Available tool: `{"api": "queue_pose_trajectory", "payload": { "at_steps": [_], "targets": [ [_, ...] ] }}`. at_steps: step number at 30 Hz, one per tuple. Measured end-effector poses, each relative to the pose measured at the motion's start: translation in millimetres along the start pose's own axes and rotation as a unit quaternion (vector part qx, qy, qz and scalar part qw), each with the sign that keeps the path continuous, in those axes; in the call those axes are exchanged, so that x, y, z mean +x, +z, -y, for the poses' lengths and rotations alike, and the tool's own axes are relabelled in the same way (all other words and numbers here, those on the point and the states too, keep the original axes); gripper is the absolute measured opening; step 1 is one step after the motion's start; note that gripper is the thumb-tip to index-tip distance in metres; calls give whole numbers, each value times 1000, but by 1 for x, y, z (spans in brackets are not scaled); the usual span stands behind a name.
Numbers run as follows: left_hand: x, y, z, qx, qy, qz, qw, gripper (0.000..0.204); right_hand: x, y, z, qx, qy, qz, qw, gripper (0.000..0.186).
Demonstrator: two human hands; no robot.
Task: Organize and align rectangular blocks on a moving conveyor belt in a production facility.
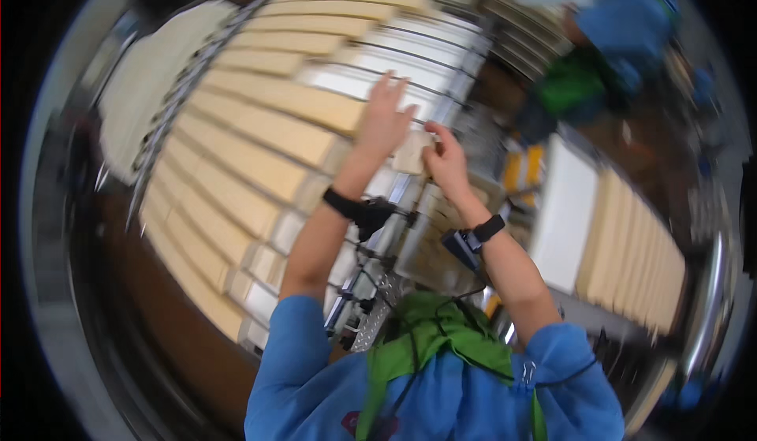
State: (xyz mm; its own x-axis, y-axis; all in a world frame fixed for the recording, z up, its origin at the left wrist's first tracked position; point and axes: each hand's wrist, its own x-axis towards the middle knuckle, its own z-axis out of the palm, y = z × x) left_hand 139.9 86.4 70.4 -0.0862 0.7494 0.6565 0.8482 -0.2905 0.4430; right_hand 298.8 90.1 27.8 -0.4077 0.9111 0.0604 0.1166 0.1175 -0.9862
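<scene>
Rows of cream-coloured strips (260, 129) are lining a white rack (418, 44) on the left in the head view, the left hand (380, 116) hovering with fingers spread over its right side. Just right, a small pale block (409, 154) is showing between both hands, beside the curled fingers of the right hand (449, 163); blur is hiding whether they are gripping it.

Watching remotely, I see room at the right hand's (447, 161) twelve o'clock, over white lanes (426, 35); cream bars (264, 129) block nine, a co-worker (627, 31) two.
</scene>
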Motion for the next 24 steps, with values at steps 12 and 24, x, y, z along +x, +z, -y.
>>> {"api": "queue_pose_trajectory", "payload": {
  "at_steps": [12,24],
  "targets": [
    [-7,239,-212,-215,102,252,938,41,-265,-310,-46,-464,312,-270,784,63],
    [40,436,-294,6,134,348,928,42,-269,-319,-77,-439,219,-269,829,55]
  ]
}}
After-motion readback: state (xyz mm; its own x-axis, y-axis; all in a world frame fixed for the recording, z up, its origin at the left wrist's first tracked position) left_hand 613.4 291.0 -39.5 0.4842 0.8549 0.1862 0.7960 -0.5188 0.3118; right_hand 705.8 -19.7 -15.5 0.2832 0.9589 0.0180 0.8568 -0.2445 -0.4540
